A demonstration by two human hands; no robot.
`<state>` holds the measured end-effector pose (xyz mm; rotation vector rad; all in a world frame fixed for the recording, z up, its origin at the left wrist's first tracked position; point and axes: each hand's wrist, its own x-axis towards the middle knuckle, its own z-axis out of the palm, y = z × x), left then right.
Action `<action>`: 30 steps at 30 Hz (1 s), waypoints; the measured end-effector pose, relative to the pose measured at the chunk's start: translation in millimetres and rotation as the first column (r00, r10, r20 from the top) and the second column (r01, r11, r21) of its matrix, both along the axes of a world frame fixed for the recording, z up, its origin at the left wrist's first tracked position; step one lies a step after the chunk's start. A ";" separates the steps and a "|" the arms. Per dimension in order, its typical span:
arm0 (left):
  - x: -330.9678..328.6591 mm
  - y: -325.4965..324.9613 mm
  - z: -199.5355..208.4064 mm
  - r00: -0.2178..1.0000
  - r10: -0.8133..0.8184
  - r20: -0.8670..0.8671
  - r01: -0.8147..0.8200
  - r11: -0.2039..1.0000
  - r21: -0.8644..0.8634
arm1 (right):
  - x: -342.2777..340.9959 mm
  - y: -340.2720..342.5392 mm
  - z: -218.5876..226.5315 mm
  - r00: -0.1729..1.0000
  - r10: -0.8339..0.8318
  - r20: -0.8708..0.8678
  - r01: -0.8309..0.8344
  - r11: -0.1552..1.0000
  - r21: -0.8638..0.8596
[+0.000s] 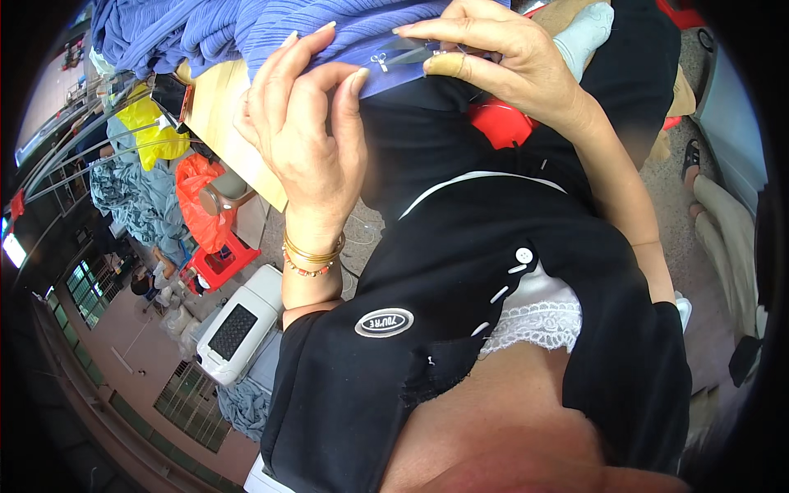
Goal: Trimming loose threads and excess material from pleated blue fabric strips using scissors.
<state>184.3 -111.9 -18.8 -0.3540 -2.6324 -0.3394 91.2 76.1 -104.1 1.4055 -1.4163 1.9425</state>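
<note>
My left hand [308, 123], with bracelets at the wrist, pinches the near left edge of a small piece of clear plastic [403, 76] between thumb and fingers. It looks like a little bag, though I cannot tell for sure. Inside or on it shows a tiny silver hook-like piece [379, 62]. My right hand [526, 70] closes thumb and forefinger on the plastic's right end; a yellowish wrap [445, 63] covers that thumb. A small dark and silver bit sits at those fingertips, too small to name. Blue ribbed fabric [271, 33] lies just beyond both hands.
A light wooden tabletop [222, 115] is at the left, under the fabric. Beyond it are a yellow bag [156, 135], an orange-red bag [197, 197], a red stool [222, 267] and a white machine [242, 329]. Another person's legs [723, 222] show at the right.
</note>
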 end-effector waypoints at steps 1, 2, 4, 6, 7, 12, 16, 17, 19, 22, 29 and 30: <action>0.6 -1.5 -2.5 1.000 0.008 0.000 -0.008 1.000 0.022 | 8.5 8.6 22.0 0.978 -0.023 0.207 -0.026 0.972 0.233; 0.0 -1.3 -3.2 1.000 0.006 0.002 -0.006 1.000 0.021 | 13.0 14.8 35.2 0.915 -0.099 0.392 -0.093 0.892 0.443; -1.0 -1.0 -4.3 1.000 0.010 -0.014 -0.009 0.998 0.063 | 11.9 13.8 36.5 0.920 -0.100 0.378 -0.088 0.889 0.449; -1.1 1.0 -3.1 1.000 0.017 -0.012 -0.017 0.999 0.048 | 7.8 8.0 27.2 0.925 -0.107 0.364 -0.077 0.886 0.458; -2.6 2.8 -2.7 1.000 0.023 -0.011 -0.022 0.999 0.036 | -0.2 0.0 11.4 0.982 -0.083 0.169 0.030 0.955 0.296; 1.2 -2.2 -8.7 0.999 0.024 -0.025 -0.023 0.997 0.074 | 10.2 13.1 34.6 0.931 -0.113 0.346 -0.064 0.884 0.462; 2.7 0.2 -5.7 1.000 -0.004 -0.016 0.004 0.999 0.036 | 10.0 17.4 31.6 0.923 -0.138 0.360 -0.053 0.879 0.473; 3.3 2.5 -2.7 1.000 -0.008 -0.007 0.008 1.000 0.019 | 10.1 16.9 30.8 0.925 -0.140 0.353 -0.044 0.884 0.465; 3.7 1.9 -3.8 1.000 -0.004 -0.016 0.004 1.000 -0.001 | 11.0 15.3 30.6 0.930 -0.141 0.340 -0.040 0.880 0.474; 0.6 3.1 -6.7 0.999 -0.009 -0.034 0.009 1.000 0.008 | -1.8 -1.7 -1.5 0.984 -0.103 0.147 0.063 0.966 0.250; 1.5 4.4 -13.0 0.998 0.035 -0.049 -0.033 0.998 0.045 | 12.9 11.5 31.0 0.921 -0.114 0.373 -0.065 0.898 0.435; 1.3 4.7 -13.4 0.998 0.032 -0.048 -0.030 0.998 0.046 | 13.1 11.4 30.9 0.920 -0.117 0.374 -0.063 0.898 0.436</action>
